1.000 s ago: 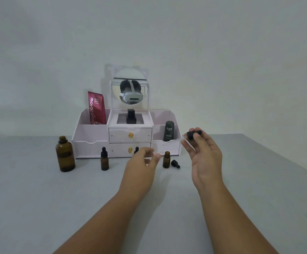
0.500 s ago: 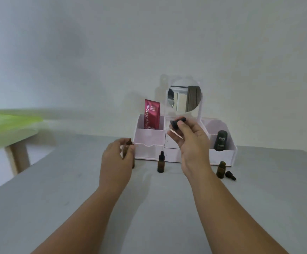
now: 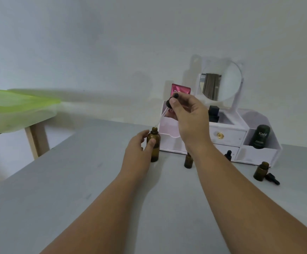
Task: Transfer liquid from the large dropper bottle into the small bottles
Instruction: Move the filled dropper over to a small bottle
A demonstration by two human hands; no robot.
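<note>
The large amber bottle [image 3: 154, 143] stands uncapped on the grey table [image 3: 75, 189], and my left hand [image 3: 140, 153] grips its side. My right hand [image 3: 189, 116] holds the black-bulbed dropper [image 3: 173, 100] above it, the clear glass tube slanting down to just over the bottle's mouth. A small amber bottle [image 3: 188, 161] stands partly behind my right wrist. Another small bottle with a black cap [image 3: 228, 155] stands near the organizer. A third small bottle [image 3: 260, 171] stands open at the right with its black dropper cap [image 3: 272, 178] lying beside it.
A white vanity organizer [image 3: 259, 154] with drawers and a round mirror [image 3: 222, 85] sits behind the bottles, holding a pink tube [image 3: 181, 89] and a dark Kahf container [image 3: 261, 137]. A green-topped wooden table [image 3: 11, 110] stands at the left.
My view swung left. My left hand reached over and took hold of the large bottle. My right hand carried the dropper across to above that bottle's mouth.
</note>
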